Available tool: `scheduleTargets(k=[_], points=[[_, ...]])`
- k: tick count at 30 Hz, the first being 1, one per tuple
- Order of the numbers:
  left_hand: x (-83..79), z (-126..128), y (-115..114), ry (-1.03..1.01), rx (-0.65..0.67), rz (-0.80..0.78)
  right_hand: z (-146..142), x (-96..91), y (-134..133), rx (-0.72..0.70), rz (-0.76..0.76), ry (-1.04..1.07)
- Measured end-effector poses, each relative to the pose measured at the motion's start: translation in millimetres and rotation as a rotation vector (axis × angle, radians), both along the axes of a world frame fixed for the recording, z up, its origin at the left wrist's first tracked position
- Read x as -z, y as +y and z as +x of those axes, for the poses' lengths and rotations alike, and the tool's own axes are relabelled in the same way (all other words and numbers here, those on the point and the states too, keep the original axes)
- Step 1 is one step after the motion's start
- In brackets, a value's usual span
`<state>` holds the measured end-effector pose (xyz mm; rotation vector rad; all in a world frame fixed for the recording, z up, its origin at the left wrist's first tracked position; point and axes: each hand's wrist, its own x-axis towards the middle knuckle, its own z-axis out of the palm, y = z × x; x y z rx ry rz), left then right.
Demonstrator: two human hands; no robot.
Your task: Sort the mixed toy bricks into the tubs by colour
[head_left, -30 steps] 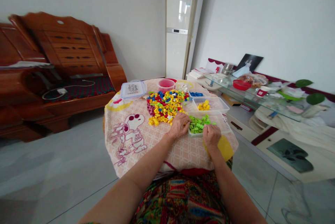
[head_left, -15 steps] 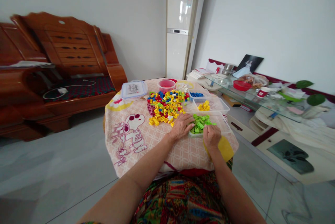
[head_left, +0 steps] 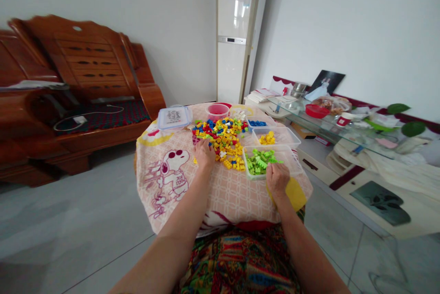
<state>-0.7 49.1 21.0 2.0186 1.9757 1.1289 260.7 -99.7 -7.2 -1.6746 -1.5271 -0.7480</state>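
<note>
A loose pile of small toy building bricks (head_left: 223,135), yellow, red, blue, green and white, lies on the cloth-covered table (head_left: 227,197). At the pile's left edge rests my left hand (head_left: 205,152), its fingers apart and partly hidden among the bricks. My right hand (head_left: 277,178) is closed at the near rim of a clear plastic container (head_left: 290,158) of green bricks (head_left: 258,161); what its fingers hold is hidden. Behind that stands a container (head_left: 288,134) with yellow bricks (head_left: 267,138), then another holding blue bricks (head_left: 257,123).
A round tub (head_left: 217,109) with red contents stands at the back. Left of it lies a clear lid with lettering (head_left: 173,117). To the right is a cluttered glass-topped cabinet (head_left: 343,129); a wooden sofa (head_left: 89,69) stands at the left.
My left hand has moved left from the green bricks' container to the pile's left edge. Some yellow bricks lie further right, nearer that container. My right hand stays in nearly the same place.
</note>
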Motion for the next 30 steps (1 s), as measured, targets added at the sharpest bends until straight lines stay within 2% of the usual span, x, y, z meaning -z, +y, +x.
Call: scheduleTargets(k=[4, 14, 18, 25, 30], points=[[0.6, -2.6, 0.7, 0.059, 0.006, -0.111, 1.1, 0.7, -0.3, 0.015, -0.003, -0.014], [-0.9, -1.1, -0.5, 0.108, 0.022, -0.125, 0.4, -0.3, 0.5, 0.018, 0.001, -0.010], [0.3, 0.4, -0.8, 0.078, 0.030, -0.080, 0.7, 0.8, 0.7, 0.014, 0.012, -0.014], [0.2, 5.2, 0.5, 0.009, 0.236, 0.074, 0.7, 0.8, 0.3, 0.011, 0.013, -0.017], [4.5, 2.9, 4.0, 0.081, 0.093, -0.041, 0.4, 0.0, 0.2, 0.008, 0.011, -0.017]])
